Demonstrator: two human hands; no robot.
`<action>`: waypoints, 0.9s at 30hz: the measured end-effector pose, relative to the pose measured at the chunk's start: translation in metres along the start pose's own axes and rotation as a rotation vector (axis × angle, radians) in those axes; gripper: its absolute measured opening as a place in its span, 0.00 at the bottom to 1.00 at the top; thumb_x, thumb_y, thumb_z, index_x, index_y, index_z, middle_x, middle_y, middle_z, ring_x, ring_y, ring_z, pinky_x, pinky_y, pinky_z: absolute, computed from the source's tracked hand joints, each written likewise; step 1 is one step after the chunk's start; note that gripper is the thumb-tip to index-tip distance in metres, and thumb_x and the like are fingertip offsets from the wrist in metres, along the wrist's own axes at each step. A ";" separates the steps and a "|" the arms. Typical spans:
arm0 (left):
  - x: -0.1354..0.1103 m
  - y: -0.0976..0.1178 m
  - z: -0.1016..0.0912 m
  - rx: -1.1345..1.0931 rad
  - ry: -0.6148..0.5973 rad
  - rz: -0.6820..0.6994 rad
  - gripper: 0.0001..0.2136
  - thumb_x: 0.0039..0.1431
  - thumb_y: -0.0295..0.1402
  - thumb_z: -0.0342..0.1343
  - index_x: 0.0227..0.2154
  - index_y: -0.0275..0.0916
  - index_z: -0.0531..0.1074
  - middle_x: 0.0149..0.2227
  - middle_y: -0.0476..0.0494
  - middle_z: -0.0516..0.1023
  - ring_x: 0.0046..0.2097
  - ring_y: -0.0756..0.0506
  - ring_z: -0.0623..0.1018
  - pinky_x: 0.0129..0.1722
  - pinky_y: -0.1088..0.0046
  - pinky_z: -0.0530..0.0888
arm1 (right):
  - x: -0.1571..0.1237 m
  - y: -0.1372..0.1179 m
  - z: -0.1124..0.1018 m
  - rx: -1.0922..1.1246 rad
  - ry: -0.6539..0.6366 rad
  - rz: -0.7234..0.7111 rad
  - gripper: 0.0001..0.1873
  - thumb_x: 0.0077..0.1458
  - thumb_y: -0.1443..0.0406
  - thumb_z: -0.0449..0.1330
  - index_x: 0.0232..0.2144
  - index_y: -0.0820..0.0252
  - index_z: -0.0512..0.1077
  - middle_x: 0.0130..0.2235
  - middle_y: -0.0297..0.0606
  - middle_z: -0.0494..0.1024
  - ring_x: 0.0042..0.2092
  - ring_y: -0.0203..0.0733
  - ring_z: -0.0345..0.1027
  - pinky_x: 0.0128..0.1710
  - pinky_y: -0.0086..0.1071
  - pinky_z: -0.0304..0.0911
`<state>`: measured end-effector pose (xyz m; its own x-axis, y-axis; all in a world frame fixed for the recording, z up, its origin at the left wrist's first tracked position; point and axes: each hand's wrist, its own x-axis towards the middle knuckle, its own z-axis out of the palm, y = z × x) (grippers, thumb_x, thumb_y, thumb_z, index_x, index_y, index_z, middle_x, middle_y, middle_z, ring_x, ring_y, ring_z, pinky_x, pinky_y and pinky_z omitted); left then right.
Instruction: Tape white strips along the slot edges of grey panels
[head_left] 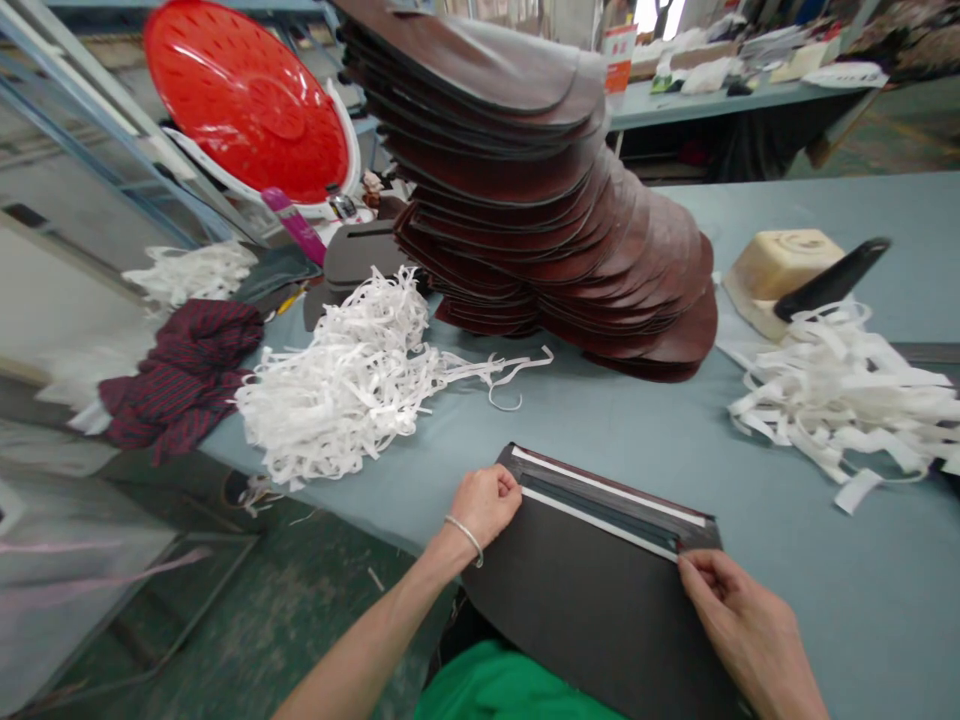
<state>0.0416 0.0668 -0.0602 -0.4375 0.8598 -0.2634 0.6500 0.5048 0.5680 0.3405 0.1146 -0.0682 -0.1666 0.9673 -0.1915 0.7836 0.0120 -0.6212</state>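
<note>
A dark leather panel (585,590) lies at the near edge of the grey table (615,420), with a zipper slot bordered by two white tape strips (600,500). My left hand (484,503), a thin bracelet on its wrist, is closed in a pinch on the left end of the slot. At the right end, my right hand (739,605) has its fingers pressed together, pinching the tape or the panel's edge.
A tall leaning stack of brown leather pieces (540,200) stands behind. Heaps of peeled white strips lie at left (352,380) and right (840,390). A red plastic lid (247,100), a dark checked cloth (187,375) and a cream block with a black handle (787,270) sit around.
</note>
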 end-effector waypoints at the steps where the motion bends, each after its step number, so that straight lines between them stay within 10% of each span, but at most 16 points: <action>1: -0.002 0.001 0.001 0.014 0.016 0.009 0.05 0.51 0.31 0.52 0.23 0.40 0.70 0.21 0.52 0.73 0.25 0.51 0.72 0.27 0.76 0.63 | 0.000 -0.001 0.000 0.004 0.005 0.009 0.18 0.49 0.49 0.51 0.26 0.54 0.71 0.21 0.31 0.73 0.23 0.37 0.67 0.22 0.27 0.58; 11: -0.024 -0.004 0.024 0.237 0.319 0.485 0.06 0.62 0.27 0.43 0.33 0.40 0.65 0.34 0.44 0.71 0.38 0.44 0.71 0.40 0.67 0.69 | -0.005 -0.008 -0.003 0.035 0.050 0.022 0.12 0.53 0.58 0.51 0.22 0.56 0.66 0.19 0.29 0.69 0.23 0.34 0.63 0.25 0.27 0.53; 27: -0.048 -0.005 0.029 0.778 0.196 0.640 0.32 0.56 0.19 0.48 0.61 0.53 0.52 0.48 0.38 0.65 0.48 0.39 0.66 0.43 0.60 0.73 | -0.002 -0.011 0.003 -0.193 0.046 0.126 0.05 0.50 0.60 0.50 0.25 0.54 0.62 0.21 0.27 0.69 0.24 0.37 0.64 0.27 0.29 0.50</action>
<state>0.0769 0.0246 -0.0729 0.0841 0.9930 0.0827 0.9895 -0.0734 -0.1245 0.3307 0.1119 -0.0637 -0.0364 0.9747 -0.2204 0.8973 -0.0653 -0.4367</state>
